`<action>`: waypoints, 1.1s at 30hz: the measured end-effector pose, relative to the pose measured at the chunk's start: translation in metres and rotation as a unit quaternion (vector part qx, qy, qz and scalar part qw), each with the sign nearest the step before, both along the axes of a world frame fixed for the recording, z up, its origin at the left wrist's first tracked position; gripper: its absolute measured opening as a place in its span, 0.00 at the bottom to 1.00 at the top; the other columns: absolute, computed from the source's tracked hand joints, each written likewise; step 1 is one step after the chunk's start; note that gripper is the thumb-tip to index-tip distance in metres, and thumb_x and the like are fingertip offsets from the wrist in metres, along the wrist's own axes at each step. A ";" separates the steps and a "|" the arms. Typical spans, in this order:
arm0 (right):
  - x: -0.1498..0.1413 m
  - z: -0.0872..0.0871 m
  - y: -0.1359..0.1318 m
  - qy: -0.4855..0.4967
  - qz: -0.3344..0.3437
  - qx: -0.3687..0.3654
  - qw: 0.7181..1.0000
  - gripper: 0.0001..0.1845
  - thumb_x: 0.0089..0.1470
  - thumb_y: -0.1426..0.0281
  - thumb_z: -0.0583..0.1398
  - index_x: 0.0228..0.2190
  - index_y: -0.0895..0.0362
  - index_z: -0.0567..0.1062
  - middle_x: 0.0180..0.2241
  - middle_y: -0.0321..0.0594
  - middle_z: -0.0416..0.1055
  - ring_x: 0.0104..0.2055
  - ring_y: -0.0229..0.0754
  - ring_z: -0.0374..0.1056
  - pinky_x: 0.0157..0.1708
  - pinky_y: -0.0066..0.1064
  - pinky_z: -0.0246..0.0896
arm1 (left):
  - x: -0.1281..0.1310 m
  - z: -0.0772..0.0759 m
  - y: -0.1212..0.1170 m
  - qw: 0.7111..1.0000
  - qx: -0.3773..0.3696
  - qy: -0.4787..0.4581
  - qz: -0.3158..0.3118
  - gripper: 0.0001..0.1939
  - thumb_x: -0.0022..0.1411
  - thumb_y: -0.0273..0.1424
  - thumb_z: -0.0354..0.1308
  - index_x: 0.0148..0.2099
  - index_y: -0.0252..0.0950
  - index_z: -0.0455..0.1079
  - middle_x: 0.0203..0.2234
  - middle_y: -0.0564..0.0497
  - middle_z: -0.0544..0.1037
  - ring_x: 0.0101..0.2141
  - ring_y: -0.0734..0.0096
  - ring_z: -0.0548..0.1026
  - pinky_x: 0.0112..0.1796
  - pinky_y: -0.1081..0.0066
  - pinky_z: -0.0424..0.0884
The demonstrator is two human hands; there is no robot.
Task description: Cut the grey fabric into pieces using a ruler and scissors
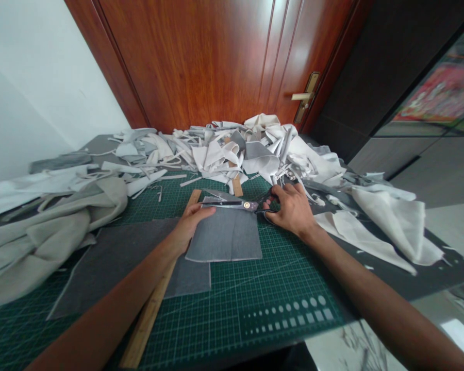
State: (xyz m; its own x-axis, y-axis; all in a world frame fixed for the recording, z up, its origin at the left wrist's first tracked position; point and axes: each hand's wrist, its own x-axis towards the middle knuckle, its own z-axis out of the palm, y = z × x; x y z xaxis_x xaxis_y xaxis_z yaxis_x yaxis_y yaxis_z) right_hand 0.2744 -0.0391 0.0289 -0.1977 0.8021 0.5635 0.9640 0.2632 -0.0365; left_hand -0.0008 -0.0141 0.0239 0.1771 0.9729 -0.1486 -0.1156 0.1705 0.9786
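Note:
My right hand (292,208) grips a pair of scissors (247,205) by its dark handles, the blades parted and pointing left. The blades lie along the far edge of a grey fabric piece (228,234). My left hand (191,221) pinches that piece near its far left corner, thumb on top, close to the blade tips. Below it, partly covered by my left forearm, a larger grey fabric piece (119,252) lies flat. A wooden ruler (149,319) runs under my left wrist toward the near edge.
A green cutting mat (232,309) covers the table's middle. Fabric scraps (216,154) are heaped along the back, before a wooden door (216,62). Bunched beige cloth (58,232) lies at left, and cream cloth pieces (394,221) at right. A second wooden strip (237,185) pokes from the heap.

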 end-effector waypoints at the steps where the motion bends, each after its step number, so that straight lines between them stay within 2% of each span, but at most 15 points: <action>1: 0.000 0.000 0.000 0.006 0.001 0.000 1.000 0.09 0.52 0.62 0.59 0.32 0.54 0.71 0.27 0.40 0.70 0.33 0.47 0.61 0.42 0.40 0.49 | 0.000 0.000 0.001 1.000 -0.009 -0.008 0.001 0.15 0.42 0.41 0.72 0.28 0.37 0.76 0.19 0.52 0.78 0.21 0.64 0.76 0.24 0.70 0.68; 4: 0.000 -0.003 0.001 0.031 0.011 -0.011 0.999 0.09 0.52 0.61 0.59 0.31 0.54 0.70 0.27 0.39 0.70 0.32 0.46 0.61 0.41 0.39 0.50 | 0.000 0.000 0.003 0.999 -0.027 -0.032 0.002 0.14 0.44 0.42 0.70 0.29 0.37 0.77 0.20 0.51 0.79 0.24 0.61 0.78 0.26 0.68 0.71; 7: -0.001 -0.004 0.001 0.051 0.024 -0.026 0.998 0.09 0.51 0.62 0.60 0.30 0.53 0.70 0.26 0.38 0.69 0.31 0.46 0.62 0.40 0.38 0.51 | 0.002 0.000 0.005 0.999 -0.014 -0.033 0.023 0.16 0.41 0.43 0.71 0.29 0.37 0.77 0.21 0.52 0.80 0.26 0.60 0.80 0.29 0.68 0.72; 10: -0.001 -0.004 0.000 0.058 0.032 -0.026 0.997 0.08 0.51 0.62 0.60 0.30 0.53 0.69 0.25 0.37 0.69 0.30 0.45 0.62 0.41 0.39 0.52 | 0.002 -0.001 0.006 0.999 -0.003 -0.021 0.045 0.20 0.37 0.43 0.73 0.30 0.37 0.76 0.21 0.52 0.79 0.27 0.60 0.80 0.29 0.69 0.71; 16: -0.002 -0.004 -0.001 0.064 0.034 -0.014 0.997 0.08 0.52 0.61 0.60 0.30 0.53 0.70 0.26 0.38 0.70 0.31 0.46 0.63 0.42 0.39 0.52 | 0.003 -0.002 0.003 0.998 -0.008 -0.006 0.061 0.23 0.38 0.45 0.74 0.34 0.38 0.77 0.21 0.53 0.78 0.24 0.64 0.77 0.26 0.71 0.67; 22: 0.000 -0.003 0.001 0.048 0.023 0.001 0.999 0.08 0.51 0.62 0.60 0.31 0.53 0.71 0.26 0.38 0.72 0.33 0.48 0.64 0.41 0.40 0.51 | 0.005 0.001 -0.002 0.998 -0.046 -0.015 0.026 0.19 0.37 0.43 0.74 0.28 0.37 0.76 0.17 0.56 0.73 0.17 0.74 0.69 0.20 0.74 0.62; 28: 0.006 -0.002 0.002 0.035 0.021 0.027 0.999 0.08 0.51 0.62 0.60 0.32 0.53 0.71 0.27 0.39 0.71 0.34 0.48 0.63 0.42 0.40 0.52 | 0.005 0.004 -0.005 1.000 -0.029 -0.008 -0.004 0.16 0.42 0.41 0.73 0.28 0.36 0.76 0.18 0.54 0.74 0.17 0.73 0.68 0.20 0.74 0.62; 33: 0.009 0.001 0.003 0.031 0.022 0.031 0.999 0.08 0.51 0.61 0.60 0.32 0.53 0.70 0.27 0.39 0.72 0.35 0.49 0.63 0.43 0.40 0.52 | 0.005 0.004 -0.005 1.000 -0.023 -0.011 0.000 0.16 0.40 0.40 0.73 0.28 0.36 0.77 0.18 0.54 0.74 0.17 0.74 0.68 0.20 0.74 0.62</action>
